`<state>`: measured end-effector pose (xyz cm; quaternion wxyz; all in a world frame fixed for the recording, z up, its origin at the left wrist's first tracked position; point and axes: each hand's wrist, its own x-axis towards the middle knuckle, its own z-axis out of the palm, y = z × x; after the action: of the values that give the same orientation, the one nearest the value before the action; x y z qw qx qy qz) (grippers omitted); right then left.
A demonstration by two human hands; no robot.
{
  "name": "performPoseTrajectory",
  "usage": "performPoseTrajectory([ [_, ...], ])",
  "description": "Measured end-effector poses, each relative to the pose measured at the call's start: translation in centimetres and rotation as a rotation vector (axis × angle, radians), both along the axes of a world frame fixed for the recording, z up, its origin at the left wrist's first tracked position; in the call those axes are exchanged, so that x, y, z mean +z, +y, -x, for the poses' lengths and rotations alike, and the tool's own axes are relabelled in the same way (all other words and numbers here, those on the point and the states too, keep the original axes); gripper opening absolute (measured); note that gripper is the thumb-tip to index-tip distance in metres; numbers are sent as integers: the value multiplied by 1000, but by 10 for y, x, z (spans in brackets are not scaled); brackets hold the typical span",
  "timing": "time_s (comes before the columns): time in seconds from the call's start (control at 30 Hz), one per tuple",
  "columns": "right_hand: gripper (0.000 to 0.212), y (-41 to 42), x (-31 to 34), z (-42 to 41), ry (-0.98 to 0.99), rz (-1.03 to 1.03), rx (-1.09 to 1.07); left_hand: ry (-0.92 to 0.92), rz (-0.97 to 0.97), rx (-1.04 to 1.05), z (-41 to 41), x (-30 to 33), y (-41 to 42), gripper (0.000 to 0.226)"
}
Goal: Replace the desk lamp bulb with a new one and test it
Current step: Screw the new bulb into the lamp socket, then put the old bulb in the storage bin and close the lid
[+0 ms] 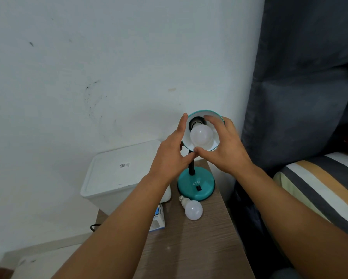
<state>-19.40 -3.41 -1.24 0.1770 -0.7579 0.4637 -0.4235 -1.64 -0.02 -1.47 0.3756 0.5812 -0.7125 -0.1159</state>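
Our left hand (170, 156) open against teal lamp shade (216, 115) rim; our right hand (222, 146) cups bulb (201, 136) seated in socket. Second bulb (192, 208) lies on desk (191, 248) beside lamp base (196, 183).

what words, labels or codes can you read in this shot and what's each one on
"ATN" in pale letters on the teal lamp base, just above its black switch.
A small printed sticker with a QR-like code on the lid of the white plastic box: too small to read.
Print on the blue and white carton beside the loose bulb: mostly hidden by the left forearm, too blurred to read.
No markings legible on the bulb in the lamp shade.
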Motion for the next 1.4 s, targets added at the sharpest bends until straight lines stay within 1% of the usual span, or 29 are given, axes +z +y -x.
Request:
performPoseTrajectory([
  [0.07,71,0,-1,0,1,2,-12,0,-10,-1,-1,0,0,107],
  [0.13,69,-2,-2,-1,-1,4,-48,-8,-8,0,0,-1,0,107],
  [0.23,70,-2,-2,-2,-3,0,-82,-26,-5,0,2,0,0,107],
  [0.4,73,1,0,-2,13,-11,-76,-54,-6,4,2,4,3,106],
  [0.53,84,6,5,2,91,-57,-46,-118,-59,-6,0,12,7,116],
  [0.63,83,15,8,6,105,-60,-68,-165,-79,8,-2,21,16,118],
  [0.7,78,26,10,7,67,-37,-97,-176,-85,24,-3,27,25,114],
  [0.8,66,45,15,8,42,82,-119,-160,-96,52,-7,32,45,103],
  [0.9,54,64,18,5,19,183,-88,-122,-100,80,-16,29,69,92],
  [1.03,46,90,17,-10,-3,203,-1,-84,-113,145,-35,19,100,82],
  [1.1,44,99,12,-20,8,170,63,-97,-138,189,-47,13,112,80],
  [1.27,41,109,-8,-53,68,-12,194,-89,-198,278,-86,3,136,76],
  [1.33,43,107,-15,-67,78,-66,219,-70,-226,326,-106,-3,143,76],
  [1.4,50,102,-20,-80,106,-128,231,-62,-259,374,-126,-12,148,78],
])
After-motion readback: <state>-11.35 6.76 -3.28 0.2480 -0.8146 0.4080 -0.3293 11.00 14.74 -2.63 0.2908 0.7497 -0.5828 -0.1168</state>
